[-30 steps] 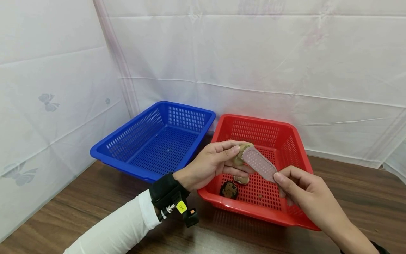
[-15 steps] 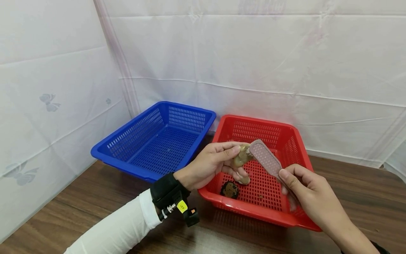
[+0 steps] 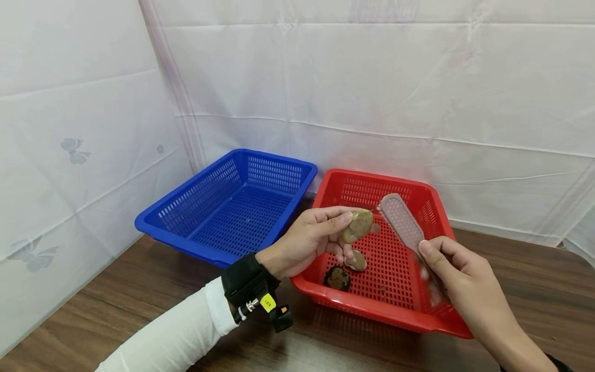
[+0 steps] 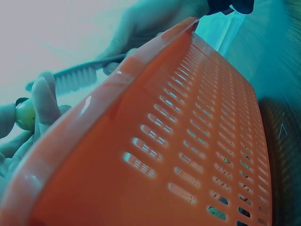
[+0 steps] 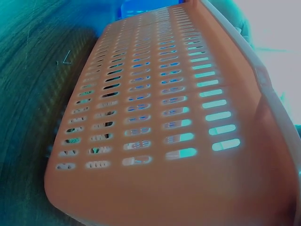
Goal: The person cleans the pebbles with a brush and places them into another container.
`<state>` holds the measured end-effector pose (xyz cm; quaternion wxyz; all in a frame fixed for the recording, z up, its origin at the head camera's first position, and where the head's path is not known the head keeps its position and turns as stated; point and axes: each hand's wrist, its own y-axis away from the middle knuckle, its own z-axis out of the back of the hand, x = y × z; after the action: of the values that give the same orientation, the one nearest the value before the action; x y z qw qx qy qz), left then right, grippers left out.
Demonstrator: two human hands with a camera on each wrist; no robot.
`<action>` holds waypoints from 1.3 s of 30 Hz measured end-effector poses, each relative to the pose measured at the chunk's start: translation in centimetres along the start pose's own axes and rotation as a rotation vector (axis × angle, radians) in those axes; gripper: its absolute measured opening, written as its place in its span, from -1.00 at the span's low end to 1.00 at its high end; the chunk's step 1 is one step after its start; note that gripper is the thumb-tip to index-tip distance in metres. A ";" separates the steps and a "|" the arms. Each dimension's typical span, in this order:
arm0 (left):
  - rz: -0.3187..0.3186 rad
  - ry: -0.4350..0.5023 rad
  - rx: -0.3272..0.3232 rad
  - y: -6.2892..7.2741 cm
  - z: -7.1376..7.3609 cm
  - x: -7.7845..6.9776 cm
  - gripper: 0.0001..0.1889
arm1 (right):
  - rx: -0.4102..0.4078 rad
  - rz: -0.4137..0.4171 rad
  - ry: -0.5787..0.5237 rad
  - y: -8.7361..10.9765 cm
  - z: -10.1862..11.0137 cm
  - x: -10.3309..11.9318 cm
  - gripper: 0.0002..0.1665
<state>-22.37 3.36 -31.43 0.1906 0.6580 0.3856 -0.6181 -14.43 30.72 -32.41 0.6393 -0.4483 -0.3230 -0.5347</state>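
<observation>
Holding bristled brush (image 3: 402,220) and, apparently, smooth stone (image 3: 360,226).

left grip (image 3: 312,235) near right grip (image 3: 460,276), both in pinches

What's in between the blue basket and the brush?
In the head view, the left hand, holding a greenish-brown stone over the red basket.

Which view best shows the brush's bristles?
The left wrist view: it catches the bristles side-on. The head view shows mostly the back of the brush, bristles barely visible at its edge; the right wrist view shows none discernible.
</observation>
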 end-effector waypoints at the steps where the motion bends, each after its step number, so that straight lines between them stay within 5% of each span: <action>1: 0.002 0.007 -0.004 0.0 0.0 0.0 -0.57 | 0.005 0.001 -0.015 0.0 0.0 0.0 -0.66; 11: 0.007 -0.019 0.005 -0.1 -0.2 -0.1 -0.57 | 0.203 0.112 -0.063 0.1 0.0 -0.3 -0.80; 19: 0.003 -0.019 -0.005 -0.1 -0.2 0.0 -0.57 | 0.073 0.079 0.055 0.0 -0.1 -0.2 -0.71; 25: -0.004 0.001 -0.009 -0.1 -0.1 0.1 -0.56 | 0.010 0.043 0.001 0.1 -0.1 -0.2 -0.69; 34: -0.007 -0.005 -0.002 -0.1 0.0 0.0 -0.58 | 0.161 0.147 -0.012 0.2 -0.2 -0.3 -0.84; 39: -0.007 0.005 -0.001 0.0 0.0 0.0 -0.57 | 0.128 0.103 0.047 0.1 -0.3 -0.2 -0.79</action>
<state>-22.38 3.38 -31.42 0.1880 0.6581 0.3886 -0.6169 -14.37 30.53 -32.75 0.7007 -0.4099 -0.3181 -0.4898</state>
